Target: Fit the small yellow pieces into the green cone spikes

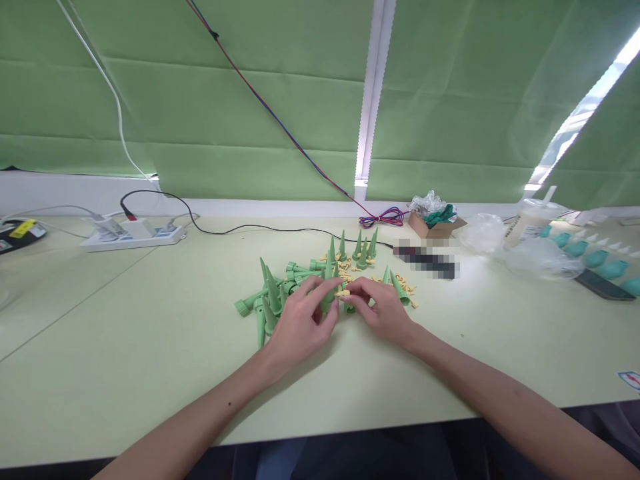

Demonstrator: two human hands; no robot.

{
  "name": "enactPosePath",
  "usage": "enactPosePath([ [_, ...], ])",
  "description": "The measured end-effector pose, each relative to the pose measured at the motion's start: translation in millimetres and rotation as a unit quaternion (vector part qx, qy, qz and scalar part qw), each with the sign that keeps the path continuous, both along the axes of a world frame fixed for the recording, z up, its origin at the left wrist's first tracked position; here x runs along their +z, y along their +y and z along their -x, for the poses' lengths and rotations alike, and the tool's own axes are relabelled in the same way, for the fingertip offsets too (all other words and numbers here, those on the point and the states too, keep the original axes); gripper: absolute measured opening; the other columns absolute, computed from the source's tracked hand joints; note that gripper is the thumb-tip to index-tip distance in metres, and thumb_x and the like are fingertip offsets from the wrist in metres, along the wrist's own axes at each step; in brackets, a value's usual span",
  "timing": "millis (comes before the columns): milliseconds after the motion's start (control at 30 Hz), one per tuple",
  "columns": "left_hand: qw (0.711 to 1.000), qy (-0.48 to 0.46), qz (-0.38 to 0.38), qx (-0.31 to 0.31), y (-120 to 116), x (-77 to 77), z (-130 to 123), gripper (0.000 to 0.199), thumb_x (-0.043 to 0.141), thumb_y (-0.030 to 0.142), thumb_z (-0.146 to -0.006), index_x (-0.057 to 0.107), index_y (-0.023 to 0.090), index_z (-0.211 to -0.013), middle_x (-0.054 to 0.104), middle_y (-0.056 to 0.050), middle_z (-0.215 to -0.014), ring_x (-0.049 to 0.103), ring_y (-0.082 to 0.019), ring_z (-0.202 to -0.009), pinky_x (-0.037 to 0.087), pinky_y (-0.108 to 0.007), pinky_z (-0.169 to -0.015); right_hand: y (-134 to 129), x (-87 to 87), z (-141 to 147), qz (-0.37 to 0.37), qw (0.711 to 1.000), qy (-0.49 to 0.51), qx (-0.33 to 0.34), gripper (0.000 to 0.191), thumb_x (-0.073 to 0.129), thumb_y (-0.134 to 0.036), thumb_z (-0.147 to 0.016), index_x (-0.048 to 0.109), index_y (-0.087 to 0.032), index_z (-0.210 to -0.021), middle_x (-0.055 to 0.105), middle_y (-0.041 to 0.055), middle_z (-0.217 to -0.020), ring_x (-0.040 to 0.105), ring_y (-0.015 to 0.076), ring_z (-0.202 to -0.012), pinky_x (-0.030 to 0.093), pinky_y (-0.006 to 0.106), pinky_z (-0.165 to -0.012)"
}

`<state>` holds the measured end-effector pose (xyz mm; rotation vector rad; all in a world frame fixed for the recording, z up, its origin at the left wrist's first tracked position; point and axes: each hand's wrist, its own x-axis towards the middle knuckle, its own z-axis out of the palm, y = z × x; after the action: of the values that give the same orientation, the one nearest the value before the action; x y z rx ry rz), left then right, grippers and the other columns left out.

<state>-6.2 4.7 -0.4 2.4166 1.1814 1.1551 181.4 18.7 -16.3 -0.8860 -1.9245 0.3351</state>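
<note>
My left hand point(305, 320) is closed around a green plastic cone spike point(328, 288), which stands point up between thumb and fingers. In front of it, my right hand point(383, 312) pinches a small yellow plastic piece point(343, 293) against the spike's side; whether the two are joined cannot be seen. Many loose green spikes point(273, 293) lie heaped beside my left hand. Behind my hands, several upright spikes point(359, 250) stand with small yellow pieces on them. More yellow pieces point(409, 288) are scattered on the table by my right hand.
A power strip point(135, 235) with plugs sits at the back left, its black cable crossing the table. To the right are a blurred dark object point(425, 261), a small cardboard box point(435, 228), a drink cup point(530, 220), plastic bags point(543, 260), a phone point(603, 285) and teal pieces point(613, 269).
</note>
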Motion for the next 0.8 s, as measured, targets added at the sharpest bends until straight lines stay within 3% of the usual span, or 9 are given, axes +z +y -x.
enactPosePath([
  [533,1.000,0.008,0.014,-0.003,0.9,0.5,-0.8,0.030,0.051,0.019,-0.092,0.061,0.022,-0.121,0.058,-0.002,-0.098,0.046,-0.004,-0.052,0.046,-0.022,-0.057,1.6,-0.5,-0.2,-0.009,0.999,-0.035,0.000,0.023,0.050,-0.029,-0.097,0.055,-0.019,-0.077,0.051,-0.0021,-0.061,0.043,0.0109,-0.055,0.037,0.023,-0.057],
  [800,1.000,0.006,0.011,0.004,0.7,-1.3,1.0,0.035,0.052,0.016,-0.091,0.060,0.024,-0.124,0.057,-0.001,-0.098,0.046,-0.004,-0.053,0.046,-0.021,-0.058,1.6,-0.4,0.5,0.023,0.999,-0.026,0.007,0.015,0.053,-0.029,-0.096,0.061,-0.019,-0.090,0.060,0.0009,-0.073,0.051,0.0122,-0.061,0.042,0.024,-0.059],
])
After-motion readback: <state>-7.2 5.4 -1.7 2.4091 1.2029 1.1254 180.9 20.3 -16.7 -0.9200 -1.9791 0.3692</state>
